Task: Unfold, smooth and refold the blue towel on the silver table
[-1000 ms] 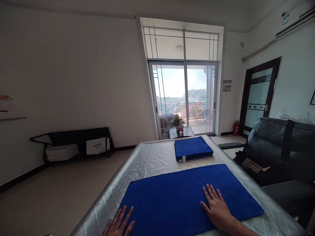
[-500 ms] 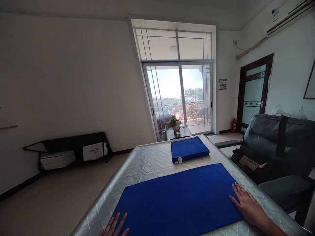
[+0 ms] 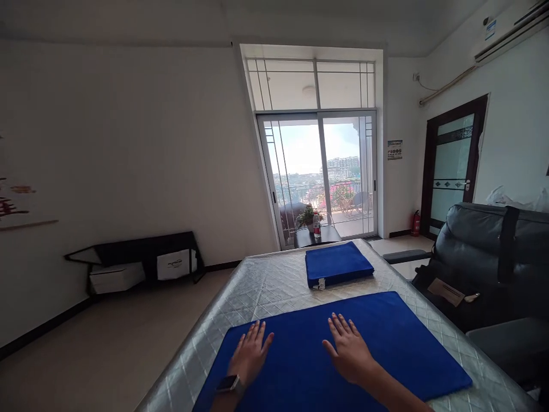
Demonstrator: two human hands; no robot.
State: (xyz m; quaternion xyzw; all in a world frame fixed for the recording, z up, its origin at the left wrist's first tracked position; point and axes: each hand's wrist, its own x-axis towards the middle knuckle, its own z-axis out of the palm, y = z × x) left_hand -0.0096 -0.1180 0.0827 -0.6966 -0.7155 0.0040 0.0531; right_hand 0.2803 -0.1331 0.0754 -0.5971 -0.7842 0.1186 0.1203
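Observation:
A blue cloth (image 3: pixel 300 343) lies spread flat on the near part of the silver quilted table cover (image 3: pixel 244 286). On the cloth's left part rests my left hand (image 3: pixel 251 352), flat with fingers stretched out and a watch (image 3: pixel 229 383) on its wrist. My right hand (image 3: pixel 349 349) lies palm down near the cloth's middle, its thumb spread from the fingers. Neither hand grips anything. Beyond the cloth sits a neatly folded stack of blue cloth (image 3: pixel 338 263) with a small white tag on its near edge.
To the right stands a black leather chair (image 3: pixel 480 240) with a dark bag and a brown tag on it. Behind the table, a small dark table (image 3: pixel 328 233) holds a plant and a bottle (image 3: pixel 316 224). A black rack (image 3: pixel 146 257) with white boxes stands along the left wall.
Both hands have moved onto the cloth: my right hand inward from the right edge, my left hand forward and right from the lower left. The view has shifted slightly left.

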